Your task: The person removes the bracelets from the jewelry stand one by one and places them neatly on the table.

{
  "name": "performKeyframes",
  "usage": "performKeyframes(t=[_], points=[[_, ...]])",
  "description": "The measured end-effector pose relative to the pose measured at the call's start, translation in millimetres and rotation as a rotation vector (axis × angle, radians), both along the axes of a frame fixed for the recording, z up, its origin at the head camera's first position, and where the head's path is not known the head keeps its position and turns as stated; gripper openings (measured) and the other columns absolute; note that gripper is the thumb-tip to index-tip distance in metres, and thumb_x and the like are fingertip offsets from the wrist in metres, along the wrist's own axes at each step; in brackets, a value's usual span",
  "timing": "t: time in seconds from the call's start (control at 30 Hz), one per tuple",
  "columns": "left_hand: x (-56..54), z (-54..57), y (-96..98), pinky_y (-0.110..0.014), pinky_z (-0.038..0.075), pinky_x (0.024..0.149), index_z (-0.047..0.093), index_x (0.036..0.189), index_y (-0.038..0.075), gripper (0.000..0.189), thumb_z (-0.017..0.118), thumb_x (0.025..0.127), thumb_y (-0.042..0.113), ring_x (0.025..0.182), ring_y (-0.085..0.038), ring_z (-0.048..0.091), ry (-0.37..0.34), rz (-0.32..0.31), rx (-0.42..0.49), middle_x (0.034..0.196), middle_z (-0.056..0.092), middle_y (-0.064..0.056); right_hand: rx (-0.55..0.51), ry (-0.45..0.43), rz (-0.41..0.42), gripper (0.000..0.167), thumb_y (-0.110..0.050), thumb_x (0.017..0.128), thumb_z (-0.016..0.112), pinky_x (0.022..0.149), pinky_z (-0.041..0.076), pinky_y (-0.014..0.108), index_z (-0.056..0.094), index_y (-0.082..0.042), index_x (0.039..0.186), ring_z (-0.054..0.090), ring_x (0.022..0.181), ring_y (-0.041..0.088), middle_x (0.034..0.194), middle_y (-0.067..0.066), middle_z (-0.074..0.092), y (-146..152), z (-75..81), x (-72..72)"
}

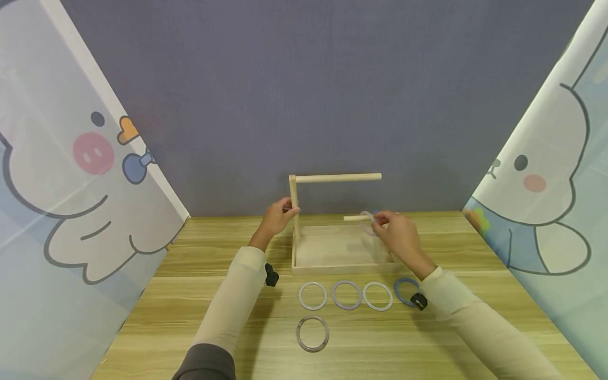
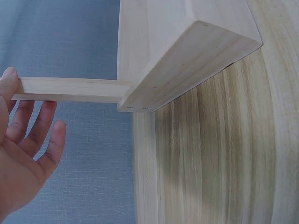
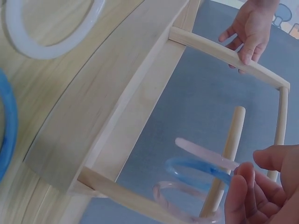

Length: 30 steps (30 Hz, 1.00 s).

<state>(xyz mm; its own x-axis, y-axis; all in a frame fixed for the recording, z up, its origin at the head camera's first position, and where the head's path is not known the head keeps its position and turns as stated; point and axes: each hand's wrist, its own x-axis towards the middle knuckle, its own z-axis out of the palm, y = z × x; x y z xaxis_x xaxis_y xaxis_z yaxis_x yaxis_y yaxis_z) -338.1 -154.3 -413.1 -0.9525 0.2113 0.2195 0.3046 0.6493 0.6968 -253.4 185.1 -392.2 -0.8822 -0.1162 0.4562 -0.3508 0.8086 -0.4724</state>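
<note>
A wooden rack with a shallow base carries an upper rod and a lower rod. My left hand grips its left upright post, thumb on one side and fingers on the other. At the free end of the lower rod, my right hand pinches a pale pink ring that encircles the rod in the right wrist view. Farther down the same rod hang a blue ring and a pinkish-brown ring. No rings hang on the upper rod.
In front of the rack, a white ring, a purple ring, another white ring and a blue ring lie in a row on the wooden table. Nearer lies a grey-brown ring. A grey panel stands behind.
</note>
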Motion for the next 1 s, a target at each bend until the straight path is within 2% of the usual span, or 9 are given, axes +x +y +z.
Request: performKeyframes(t=[0.23,0.63,0.8,1.0], points=[[-1.0,-0.8,-0.2,-0.050,0.054,0.101,0.059,0.135,0.011,0.042,0.058,0.105,0.039,0.123,-0.033,0.063,-0.026,-0.005,0.007,0.132,0.066,-0.014,0.002,-0.017,-0.033,0.022,-0.017,0.094,0.070,0.042,0.033,0.024,0.075,-0.001,0.108,0.044,0.046,0.010,0.094,0.015,0.078,-6,-0.9,-3.1],[-3.1,-1.9,-1.9,-0.050,0.054,0.100,0.059,0.134,0.010,0.041,0.057,0.105,0.039,0.121,-0.033,0.064,-0.010,-0.010,0.002,0.130,0.066,-0.015,-0.006,0.005,-0.074,0.022,-0.020,0.093,0.069,0.048,0.045,0.026,0.076,-0.003,0.105,0.068,0.059,0.019,0.090,0.011,0.079,-18,-2.8,-7.5],[-2.4,-2.3,-3.4,-0.050,0.054,0.100,0.058,0.136,0.009,0.043,0.057,0.105,0.038,0.121,-0.033,0.063,-0.013,-0.010,0.003,0.131,0.066,-0.015,-0.016,-0.009,-0.087,0.020,-0.016,0.093,0.067,0.048,0.047,0.026,0.075,-0.003,0.105,0.071,0.062,0.022,0.090,0.011,0.079,-23,-4.2,-9.0],[-2.9,-1.0,-5.4,-0.050,0.053,0.101,0.057,0.135,0.009,0.041,0.057,0.105,0.038,0.122,-0.033,0.062,-0.019,-0.012,0.008,0.132,0.065,-0.016,-0.028,0.024,-0.090,0.018,-0.017,0.094,0.067,0.049,0.047,0.028,0.076,-0.004,0.103,0.072,0.064,0.025,0.090,0.011,0.080,-26,-4.5,-12.1]])
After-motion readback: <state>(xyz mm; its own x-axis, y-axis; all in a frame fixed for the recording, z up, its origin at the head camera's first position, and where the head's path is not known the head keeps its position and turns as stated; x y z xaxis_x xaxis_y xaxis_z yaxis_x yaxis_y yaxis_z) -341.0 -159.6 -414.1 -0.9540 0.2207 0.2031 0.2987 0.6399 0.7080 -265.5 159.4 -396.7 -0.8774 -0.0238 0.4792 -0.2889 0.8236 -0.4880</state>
